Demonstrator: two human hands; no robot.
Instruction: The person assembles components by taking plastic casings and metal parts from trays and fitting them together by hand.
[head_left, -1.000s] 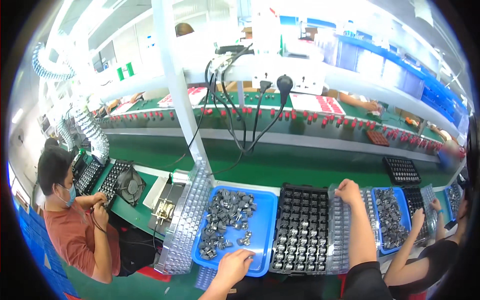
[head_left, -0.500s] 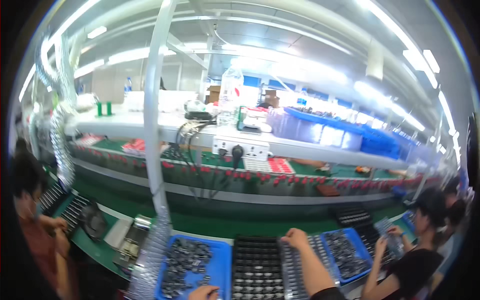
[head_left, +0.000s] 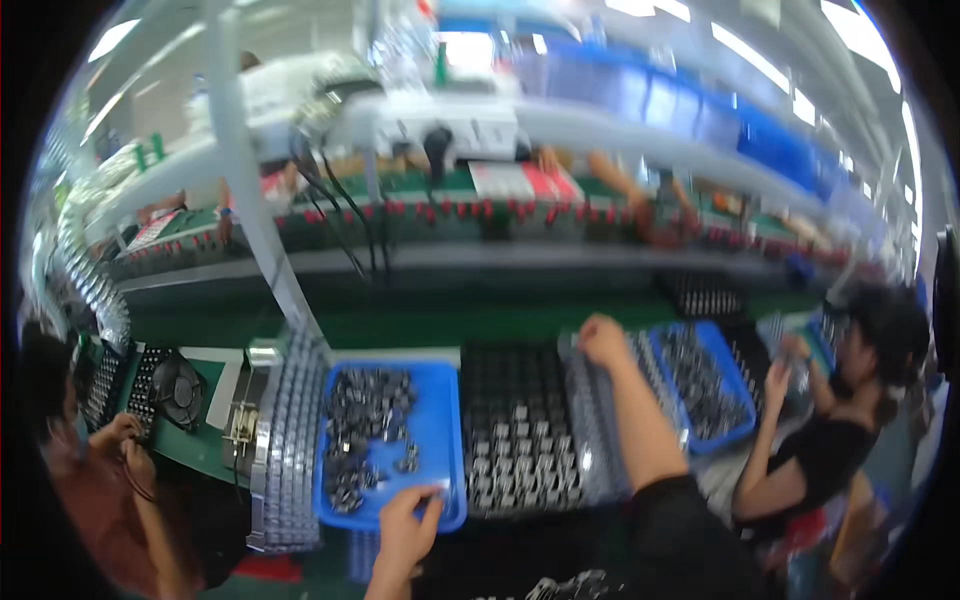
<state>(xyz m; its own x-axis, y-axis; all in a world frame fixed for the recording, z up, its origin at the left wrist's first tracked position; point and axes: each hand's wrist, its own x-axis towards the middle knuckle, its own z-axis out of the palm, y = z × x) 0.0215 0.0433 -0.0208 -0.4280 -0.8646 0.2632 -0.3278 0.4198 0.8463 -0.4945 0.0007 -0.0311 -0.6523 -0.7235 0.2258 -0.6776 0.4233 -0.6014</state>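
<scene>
My left hand (head_left: 408, 520) is at the near edge of the blue tray (head_left: 440, 440), fingers pinched narrow over the small dark metal parts (head_left: 365, 430) heaped inside; the frame is too blurred for me to say whether a piece sits between the fingertips. My right hand (head_left: 604, 340) reaches out to the far end of the clear plastic tray (head_left: 610, 440), curled loosely on its top edge, holding it in place as far as I can tell.

Between my two hands lies the black tray with pockets (head_left: 520, 430), its near rows showing pale parts already seated and its far rows darker. I judge I am at the picking step: taking one part from the loose heap to go into a pocket. The next move calls for a sure pinch on a single piece, then a short carry to the right to an open pocket, set down square so it drops in.

A co-worker (head_left: 860, 400) sits at my right beside a second blue tray (head_left: 700, 385), another at my left (head_left: 70, 450), on the same green surface (head_left: 400, 325).
</scene>
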